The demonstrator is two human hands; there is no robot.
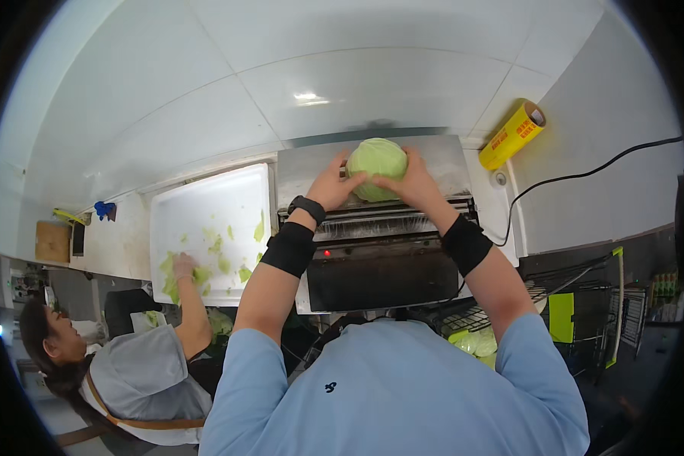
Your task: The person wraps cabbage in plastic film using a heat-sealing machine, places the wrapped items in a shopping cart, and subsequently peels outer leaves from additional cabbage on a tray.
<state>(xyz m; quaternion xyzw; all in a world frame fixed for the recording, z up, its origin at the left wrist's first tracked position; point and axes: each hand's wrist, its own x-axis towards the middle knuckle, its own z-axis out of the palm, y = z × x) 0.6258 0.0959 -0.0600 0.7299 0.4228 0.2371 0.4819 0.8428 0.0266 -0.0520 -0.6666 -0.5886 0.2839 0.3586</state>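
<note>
A round pale green cabbage (378, 163) rests on the steel top (448, 163) of a film-wrapping machine (384, 262). My left hand (336, 185) presses against its left side, and my right hand (412, 182) curves round its right side. The thumbs of both hands lie across the cabbage's near face and almost meet. In front of them, clear film (365, 226) lies over the rollers. A small red light glows on the machine's dark front. The underside of the cabbage is hidden.
Left of the machine, a co-worker's hand (183, 266) reaches into a white tray (262, 182) with scattered leaf scraps. A yellow film roll (513, 135) leans at the back right. Near it runs a black cable (577, 176). Wrapped cabbages (479, 343) sit low by a wire cart (585, 304).
</note>
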